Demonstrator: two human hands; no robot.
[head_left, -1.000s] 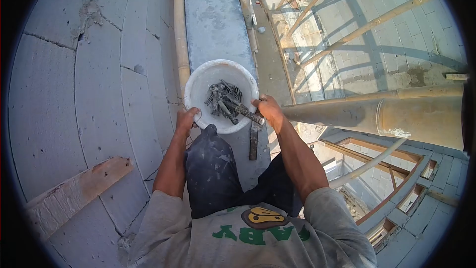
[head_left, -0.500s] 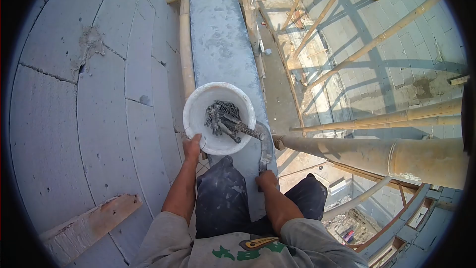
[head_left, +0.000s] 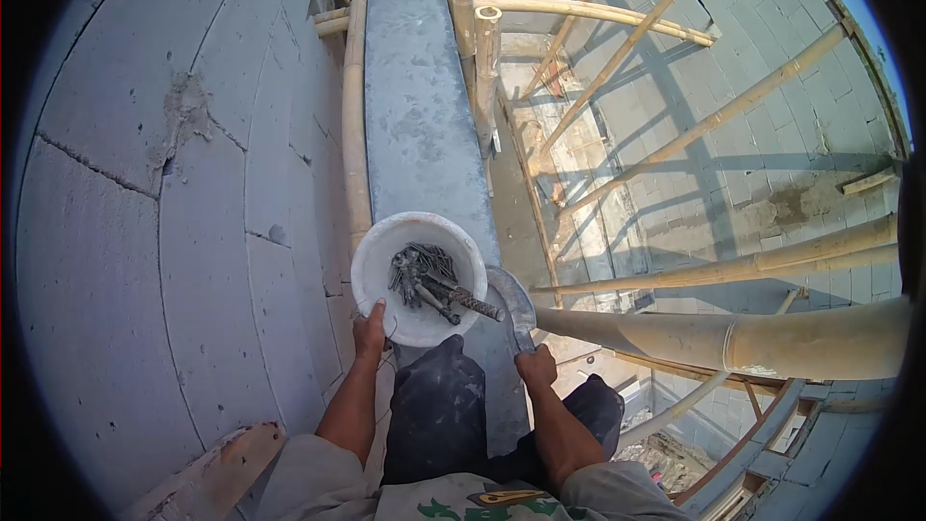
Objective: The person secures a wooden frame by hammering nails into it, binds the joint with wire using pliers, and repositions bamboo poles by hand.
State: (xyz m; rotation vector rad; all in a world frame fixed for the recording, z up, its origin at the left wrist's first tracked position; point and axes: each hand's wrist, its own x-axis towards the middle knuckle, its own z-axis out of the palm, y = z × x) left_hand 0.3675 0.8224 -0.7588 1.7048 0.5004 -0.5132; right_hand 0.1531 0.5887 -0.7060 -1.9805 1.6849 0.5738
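My left hand point(head_left: 369, 330) grips the near-left rim of a round whitish bucket point(head_left: 370, 270), thumb on the lip. Inside it lies a pile of dark nails point(head_left: 434, 260) with a ribbed metal rod point(head_left: 477, 306) leaning over the right rim. To the right of the bucket, my right hand point(head_left: 537, 367) is closed round the near end of a trowel-like tool point(head_left: 514, 301) with a broad, rounded grey blade. The blade lies close beside the bucket, over the edge of a long grey plank point(head_left: 424, 116). My knees are just below both hands.
A grey block wall point(head_left: 212, 232) runs along the left, with a bamboo pole point(head_left: 356, 135) between it and the plank. Upright bamboo posts point(head_left: 487, 77) stand at the plank's right edge. A thick pole point(head_left: 820, 338) crosses at right above a deep drop to the floor below.
The bucket and both hands sit lower in view, as the head view has tilted up along the plank. My right hand has shifted slightly right, and the tool's blade has turned.
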